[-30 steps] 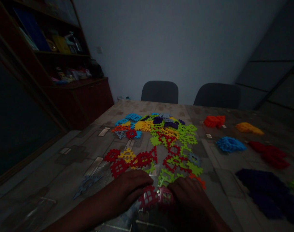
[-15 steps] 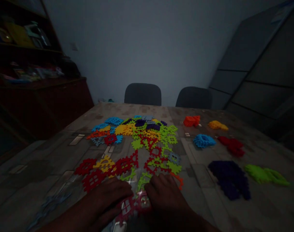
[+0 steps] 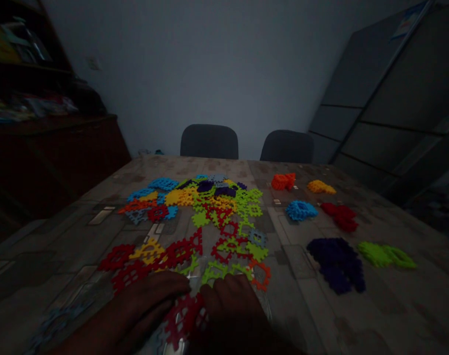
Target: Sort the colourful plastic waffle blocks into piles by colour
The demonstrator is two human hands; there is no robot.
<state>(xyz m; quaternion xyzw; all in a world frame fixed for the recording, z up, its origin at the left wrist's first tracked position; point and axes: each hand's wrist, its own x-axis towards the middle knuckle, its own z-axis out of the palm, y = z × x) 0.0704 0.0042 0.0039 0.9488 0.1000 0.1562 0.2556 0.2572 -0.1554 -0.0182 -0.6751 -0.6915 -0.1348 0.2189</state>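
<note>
Red pieces [image 3: 182, 318]: two, in both hands [image 3: 229, 298]; chairs [image 3: 209, 142]: two.

On the patterned table [image 3: 296, 315], see mixed toothed pieces [image 3: 189, 197] strewn centre-left; on the right, orange pile [image 3: 283, 182], yellow pile [image 3: 321, 187] far; blue pile [image 3: 301, 210], red pile [image 3: 339, 216] nearer; purple pile [image 3: 335, 261], green pile [image 3: 377, 255] nearest.

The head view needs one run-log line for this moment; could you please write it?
left hand: holding red pieces | right hand: holding red pieces | ahead: mixed-colour pieces | right side: single-colour clusters
</note>
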